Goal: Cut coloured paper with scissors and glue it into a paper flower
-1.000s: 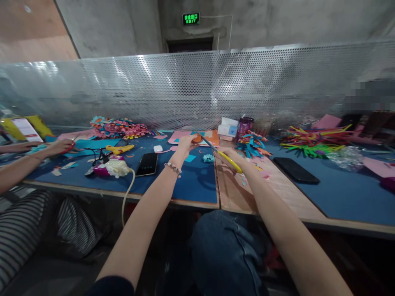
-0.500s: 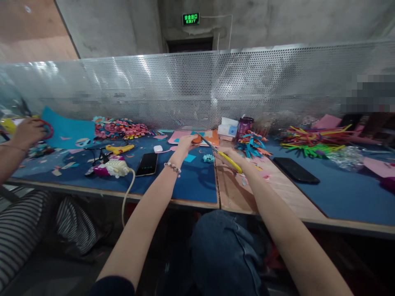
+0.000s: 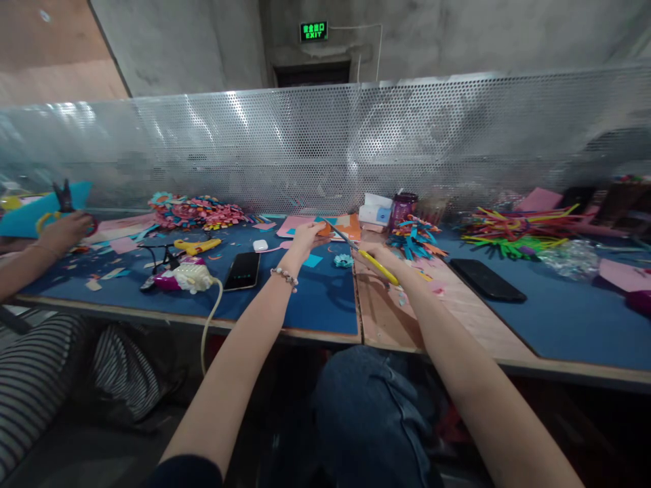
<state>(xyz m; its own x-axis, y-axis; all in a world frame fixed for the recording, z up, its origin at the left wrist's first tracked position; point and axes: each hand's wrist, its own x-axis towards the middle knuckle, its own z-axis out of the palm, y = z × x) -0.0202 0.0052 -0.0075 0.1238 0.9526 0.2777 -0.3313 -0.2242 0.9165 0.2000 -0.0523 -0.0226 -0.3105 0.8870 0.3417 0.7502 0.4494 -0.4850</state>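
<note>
Orange paper held up to the scissors we grip.
Our left hand pinches the paper above the table, probably to steady it beside the blades; our right hand is wrapped around the yellow handles, pointing the tips leftward and away from us. Both our arms stretch forward, converging.

Dim, greyish light on my remote feed, white glare streaking the perforated metal panel, green glow from the exit sign — soft shadows on the blue mat, near-black gloom below, wide-angle stretching toward the edges.
</note>
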